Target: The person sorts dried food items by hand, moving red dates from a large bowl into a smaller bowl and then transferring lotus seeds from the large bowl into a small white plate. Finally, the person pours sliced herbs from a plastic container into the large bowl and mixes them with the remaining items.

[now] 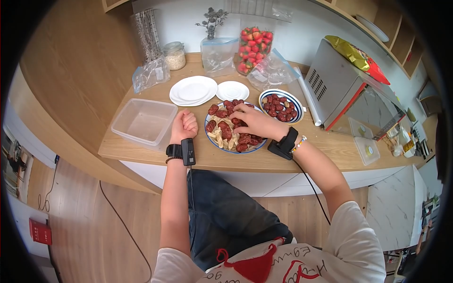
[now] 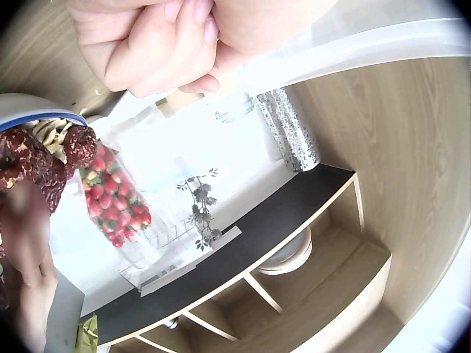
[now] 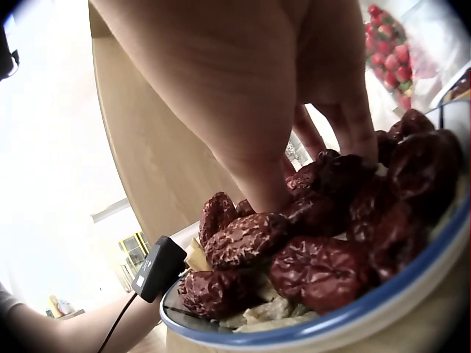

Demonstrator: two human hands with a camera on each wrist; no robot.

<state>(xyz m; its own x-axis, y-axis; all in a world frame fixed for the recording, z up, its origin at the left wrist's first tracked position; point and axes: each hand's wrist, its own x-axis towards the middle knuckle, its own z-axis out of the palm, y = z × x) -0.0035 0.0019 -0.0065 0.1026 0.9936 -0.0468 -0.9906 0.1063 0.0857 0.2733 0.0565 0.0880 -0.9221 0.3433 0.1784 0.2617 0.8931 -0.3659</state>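
Observation:
A blue-rimmed plate [image 1: 222,147] holds wrinkled dried red dates [image 3: 320,272] on top of pale dried slices [image 1: 218,137]. My right hand [image 1: 257,121] reaches into the plate from the right. Its thumb and fingers are bent down around dates in the pile, and the fingertips are partly hidden among them. To the left of the plate, my left hand [image 1: 185,125] rests with its fingers curled into the palm. Nothing shows in that hand in the left wrist view. Behind the right hand stands a patterned bowl [image 1: 302,109] of smaller red dates [image 1: 279,108].
Left of my left hand sits a clear plastic box [image 1: 141,134]. White plates [image 1: 193,89] and a small saucer [image 1: 232,89] lie behind the date plate. Strawberries [image 1: 255,47], plastic bags [image 1: 219,56] and a glass jar [image 1: 174,56] line the wall. A microwave [image 1: 339,80] stands at the right.

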